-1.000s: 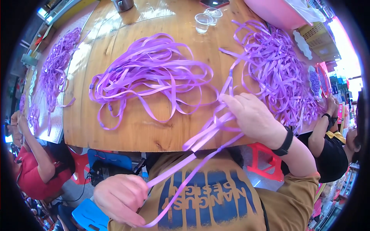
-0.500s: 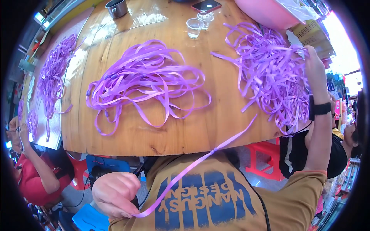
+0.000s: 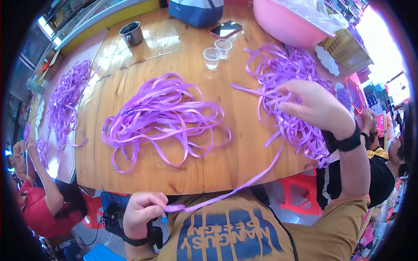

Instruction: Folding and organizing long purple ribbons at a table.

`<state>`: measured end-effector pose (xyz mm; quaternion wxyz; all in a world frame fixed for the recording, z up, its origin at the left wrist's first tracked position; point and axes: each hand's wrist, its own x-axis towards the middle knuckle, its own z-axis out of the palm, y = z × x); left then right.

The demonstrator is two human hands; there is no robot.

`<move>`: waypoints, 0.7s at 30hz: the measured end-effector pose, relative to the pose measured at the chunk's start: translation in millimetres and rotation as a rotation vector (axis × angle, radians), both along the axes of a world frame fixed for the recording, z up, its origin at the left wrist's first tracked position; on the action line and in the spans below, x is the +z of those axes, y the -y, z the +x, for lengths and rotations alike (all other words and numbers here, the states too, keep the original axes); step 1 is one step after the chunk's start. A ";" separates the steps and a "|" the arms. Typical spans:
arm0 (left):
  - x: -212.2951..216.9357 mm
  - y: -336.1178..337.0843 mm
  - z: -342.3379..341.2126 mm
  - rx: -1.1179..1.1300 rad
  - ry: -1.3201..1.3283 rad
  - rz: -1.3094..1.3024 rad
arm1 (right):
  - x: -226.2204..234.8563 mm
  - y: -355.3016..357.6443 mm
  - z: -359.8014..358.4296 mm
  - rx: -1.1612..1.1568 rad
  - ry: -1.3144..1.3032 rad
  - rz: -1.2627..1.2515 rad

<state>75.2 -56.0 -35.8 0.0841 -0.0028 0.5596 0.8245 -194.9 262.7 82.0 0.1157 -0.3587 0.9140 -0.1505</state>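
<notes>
Near the table's front edge, my left hand (image 3: pixel 144 212) pinches one end of a purple ribbon (image 3: pixel 213 200). This ribbon has a small knot partway along and runs up to the right, its far tip over the tabletop. Above the tangled heap of purple ribbons (image 3: pixel 285 65) on the right is my right hand (image 3: pixel 311 104), its fingers apart and slightly bent, with nothing seen between them. Whether it touches the heap I cannot tell. Between my hands, a looser pile of looped purple ribbons (image 3: pixel 170 115) lies mid-table.
A metal cup (image 3: pixel 131 34), two clear plastic cups (image 3: pixel 212 58), a phone (image 3: pixel 226 29) and a blue-white bag (image 3: pixel 196 13) stand or lie farther back. A pink basin (image 3: pixel 287 24) is at the far right. Another ribbon heap (image 3: pixel 69 102) lies left. People sit at both sides.
My right hand has come left and nearer from the heap's far right edge. My left hand has risen toward the table edge with the ribbon. The view has tilted up a little.
</notes>
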 end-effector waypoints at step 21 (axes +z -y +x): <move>-41.2 11.7 -6.8 0.209 0.151 0.477 | -121.1 92.7 -165.1 -0.120 0.035 -0.352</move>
